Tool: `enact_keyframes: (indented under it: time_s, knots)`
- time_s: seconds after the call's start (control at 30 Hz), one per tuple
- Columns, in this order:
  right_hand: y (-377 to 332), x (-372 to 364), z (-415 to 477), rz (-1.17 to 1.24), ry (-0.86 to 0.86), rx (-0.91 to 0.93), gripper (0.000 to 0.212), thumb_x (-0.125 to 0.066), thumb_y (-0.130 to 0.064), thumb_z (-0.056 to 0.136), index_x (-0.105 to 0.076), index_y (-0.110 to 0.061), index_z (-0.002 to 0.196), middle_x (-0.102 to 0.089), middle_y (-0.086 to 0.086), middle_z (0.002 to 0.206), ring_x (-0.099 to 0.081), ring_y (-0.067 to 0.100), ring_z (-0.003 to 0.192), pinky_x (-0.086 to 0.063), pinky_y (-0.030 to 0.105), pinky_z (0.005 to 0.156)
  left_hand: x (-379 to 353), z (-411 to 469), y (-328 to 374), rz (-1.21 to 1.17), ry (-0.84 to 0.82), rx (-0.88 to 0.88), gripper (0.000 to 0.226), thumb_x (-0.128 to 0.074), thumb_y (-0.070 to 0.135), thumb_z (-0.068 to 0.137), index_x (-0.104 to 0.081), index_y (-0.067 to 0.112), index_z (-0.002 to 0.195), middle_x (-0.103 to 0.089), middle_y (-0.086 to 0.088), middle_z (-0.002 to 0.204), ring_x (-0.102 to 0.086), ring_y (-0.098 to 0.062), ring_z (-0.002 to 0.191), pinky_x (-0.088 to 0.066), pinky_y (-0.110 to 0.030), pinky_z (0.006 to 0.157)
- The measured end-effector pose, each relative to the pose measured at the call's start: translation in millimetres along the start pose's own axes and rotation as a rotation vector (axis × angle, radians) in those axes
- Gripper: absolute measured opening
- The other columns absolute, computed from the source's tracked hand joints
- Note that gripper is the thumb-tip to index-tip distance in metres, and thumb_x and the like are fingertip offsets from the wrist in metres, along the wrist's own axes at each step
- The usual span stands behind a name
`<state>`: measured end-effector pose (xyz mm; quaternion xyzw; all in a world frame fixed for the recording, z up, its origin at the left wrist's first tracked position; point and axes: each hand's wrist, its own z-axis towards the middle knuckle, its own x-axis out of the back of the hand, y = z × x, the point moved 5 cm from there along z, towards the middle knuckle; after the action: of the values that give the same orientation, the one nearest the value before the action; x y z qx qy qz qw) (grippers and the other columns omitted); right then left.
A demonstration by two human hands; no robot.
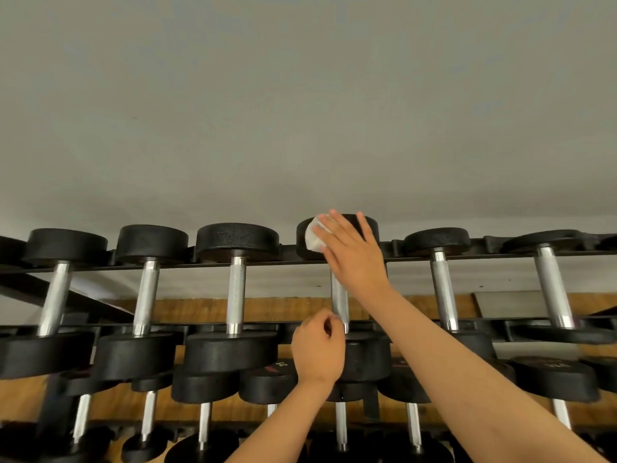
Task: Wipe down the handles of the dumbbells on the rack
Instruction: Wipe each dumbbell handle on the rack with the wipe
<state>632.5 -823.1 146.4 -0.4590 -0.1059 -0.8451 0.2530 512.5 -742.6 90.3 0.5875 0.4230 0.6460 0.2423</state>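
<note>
4th along the rack's (200,266) top row: chrome handle (339,295), mid-wipe. Pressed at its far end, white wipe (312,240) under right hand (350,252), fingers straight, slightly spread. At the near end, left hand (319,349), fingers curled, seemingly pinching the bar. Next, probably: a firm pull down the knurling toward the near head.

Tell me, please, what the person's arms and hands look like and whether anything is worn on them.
The left hand and right hand are bare: no gloves, and no watch or bracelet shows at either wrist. Both forearms are uncovered, with no sleeve in view.
</note>
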Motion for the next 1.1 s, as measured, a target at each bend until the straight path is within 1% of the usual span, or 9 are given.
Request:
enact_keyframes:
  time_s: [0.2, 0.3, 0.37, 0.47, 0.63, 0.77, 0.93, 1.0, 1.1]
  knots:
    - [19, 3, -31, 0.417, 0.013, -0.427, 0.044, -0.038, -0.027, 0.103, -0.038, -0.025, 0.147, -0.031, -0.007, 0.156, -0.016, 0.007, 0.147, -0.001, 0.035, 0.122, 0, 1, 0, 0.008, -0.011, -0.006, 0.028, -0.052, 0.018, 0.094, -0.055, 0.027, 0.067, -0.058, 0.007, 0.063, -0.057, -0.008, 0.065, -0.038, -0.011, 0.057]
    - [26, -4, -67, 0.823, 0.121, -0.844, 0.045, -0.046, -0.025, 0.102, -0.041, -0.023, 0.146, -0.044, -0.006, 0.147, -0.039, 0.007, 0.137, -0.028, 0.031, 0.116, 0, 1, 0, 0.012, -0.009, -0.014, 0.028, -0.053, 0.018, 0.094, -0.055, 0.027, 0.067, -0.058, 0.007, 0.062, -0.057, -0.008, 0.065, -0.038, -0.011, 0.056]
    - [28, -12, -88, 0.922, 0.091, -1.043, 0.041, -0.049, -0.026, 0.100, -0.049, -0.018, 0.140, -0.060, -0.004, 0.124, -0.057, 0.007, 0.111, -0.046, 0.027, 0.094, 0, 1, -1, 0.012, -0.010, -0.019, 0.027, -0.053, 0.018, 0.094, -0.057, 0.024, 0.068, -0.058, 0.007, 0.062, -0.058, -0.010, 0.067, -0.041, -0.013, 0.057]
    - [30, -23, -97, 0.977, -0.031, -1.120, 0.027, -0.049, -0.021, 0.100, -0.060, -0.011, 0.122, -0.063, 0.000, 0.096, -0.058, 0.010, 0.086, -0.043, 0.023, 0.073, -2, 2, -3, 0.017, -0.014, -0.026, 0.026, -0.053, 0.018, 0.094, -0.058, 0.024, 0.069, -0.058, 0.006, 0.063, -0.059, -0.011, 0.069, -0.045, -0.016, 0.059]
    - [13, -40, -79, 1.168, -0.282, -1.208, 0.032, -0.049, -0.022, 0.100, -0.058, -0.015, 0.130, -0.059, 0.001, 0.122, -0.052, 0.013, 0.111, -0.043, 0.023, 0.087, -2, 2, 0, 0.026, -0.011, -0.017, 0.026, -0.052, 0.020, 0.093, -0.058, 0.024, 0.069, -0.058, 0.008, 0.062, -0.057, -0.011, 0.063, -0.040, -0.015, 0.056]
    - [15, -44, -76, 1.041, -0.224, -1.288, 0.032, -0.051, -0.039, 0.097, -0.065, -0.020, 0.119, -0.051, 0.004, 0.133, -0.044, 0.023, 0.125, -0.037, 0.046, 0.109, -1, 2, -1, 0.031, -0.017, -0.011, 0.026, -0.053, 0.019, 0.094, -0.059, 0.024, 0.070, -0.059, 0.009, 0.063, -0.058, -0.009, 0.064, -0.043, -0.015, 0.059]
    - [6, -38, -77, 1.256, -0.109, -1.442, 0.035, -0.044, -0.037, 0.102, -0.066, -0.011, 0.095, -0.061, 0.024, 0.106, -0.057, 0.035, 0.105, -0.047, 0.043, 0.094, -2, 3, -1, 0.049, -0.015, -0.017, 0.024, -0.052, 0.021, 0.094, -0.060, 0.023, 0.071, -0.059, 0.009, 0.063, -0.057, -0.009, 0.062, -0.040, -0.013, 0.057]
    - [7, -39, -75, 1.247, -0.043, -1.458, 0.027, -0.050, -0.032, 0.100, -0.069, -0.013, 0.099, -0.065, 0.013, 0.097, -0.059, 0.030, 0.105, -0.046, 0.041, 0.095, -2, 3, -2, 0.047, -0.014, -0.016, 0.025, -0.052, 0.021, 0.094, -0.059, 0.024, 0.070, -0.059, 0.009, 0.063, -0.057, -0.010, 0.062, -0.040, -0.014, 0.057]
    - [10, -42, -70, 1.241, 0.027, -1.457, 0.014, -0.061, -0.021, 0.095, -0.069, -0.017, 0.105, -0.065, 0.000, 0.107, -0.058, 0.020, 0.109, -0.046, 0.033, 0.095, -2, 3, -2, 0.058, -0.010, -0.023, 0.025, -0.052, 0.020, 0.093, -0.057, 0.026, 0.069, -0.059, 0.009, 0.064, -0.057, -0.009, 0.064, -0.042, -0.016, 0.058]
